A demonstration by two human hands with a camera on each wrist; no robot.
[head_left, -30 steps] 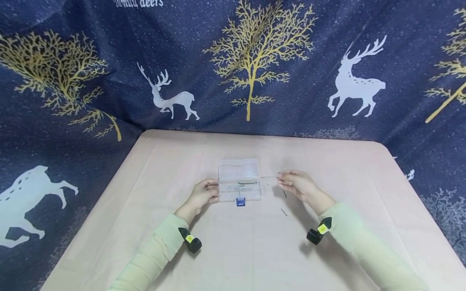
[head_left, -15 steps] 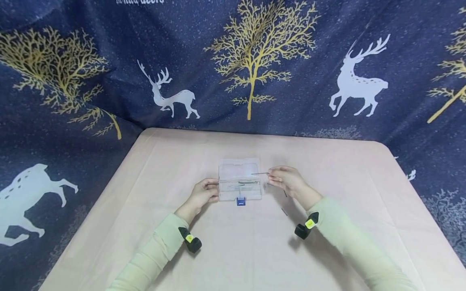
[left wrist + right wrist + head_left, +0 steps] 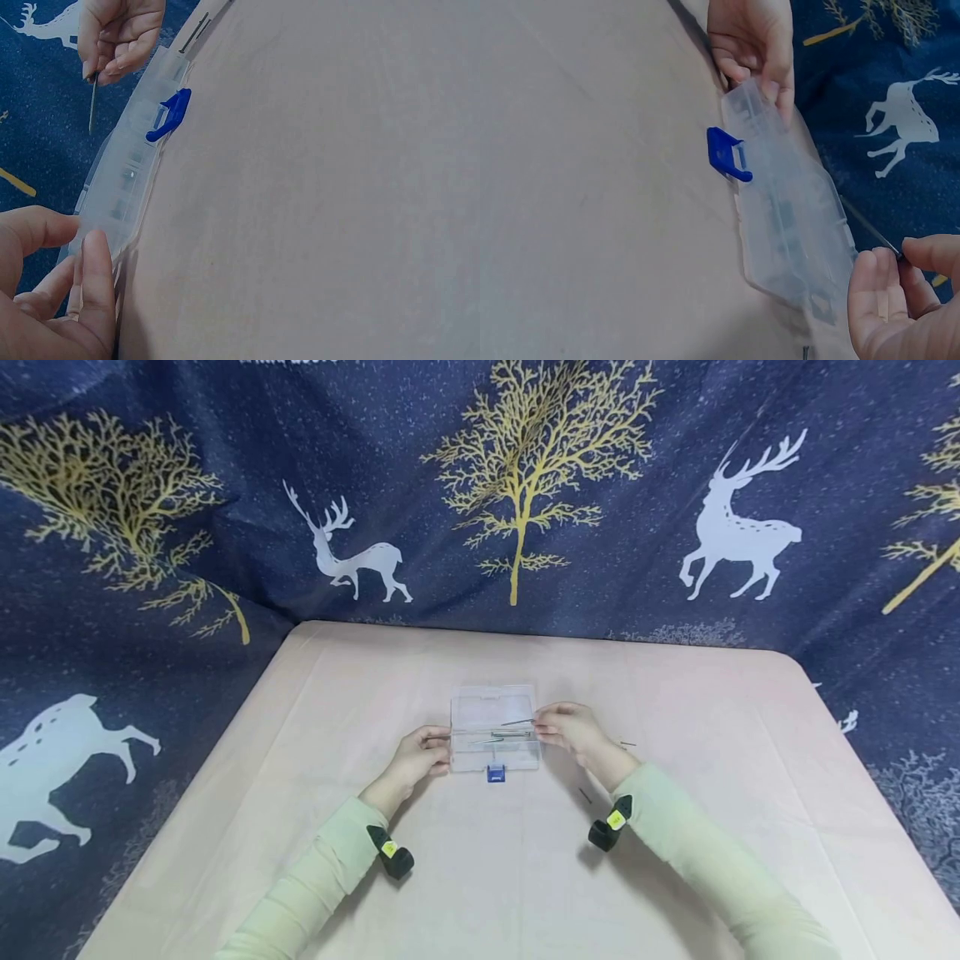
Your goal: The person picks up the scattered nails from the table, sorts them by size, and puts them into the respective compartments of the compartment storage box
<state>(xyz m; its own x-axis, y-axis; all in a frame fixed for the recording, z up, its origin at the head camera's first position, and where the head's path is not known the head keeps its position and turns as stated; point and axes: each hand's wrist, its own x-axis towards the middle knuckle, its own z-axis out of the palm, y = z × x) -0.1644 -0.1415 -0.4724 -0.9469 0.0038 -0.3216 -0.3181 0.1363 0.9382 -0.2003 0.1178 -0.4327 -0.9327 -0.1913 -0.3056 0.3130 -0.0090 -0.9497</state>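
Note:
A clear plastic box (image 3: 467, 762) with a blue latch (image 3: 496, 773) lies on the table, its lid (image 3: 493, 706) folded back. My left hand (image 3: 411, 762) pinches the box's left end between thumb and fingers. At the right end, my right hand (image 3: 576, 735) holds a thin metal rod (image 3: 517, 722) by one end between thumb and fingertips. The rod's free end points left, over the open box. Several similar thin rods (image 3: 513, 735) lie inside. In the right wrist view the rod (image 3: 870, 229) shows a dark end at the fingertips.
Short dark rods lie loose on the tablecloth: one (image 3: 585, 796) in front of the right hand, another (image 3: 628, 743) beyond the right wrist. A pale pink cloth (image 3: 480, 877) covers the table. Behind it hangs a dark blue curtain (image 3: 450, 510) with deer and trees.
My right hand has moved left, bringing the rod from beside the box to above it. A loose rod beyond the right wrist now shows. The left hand keeps its hold.

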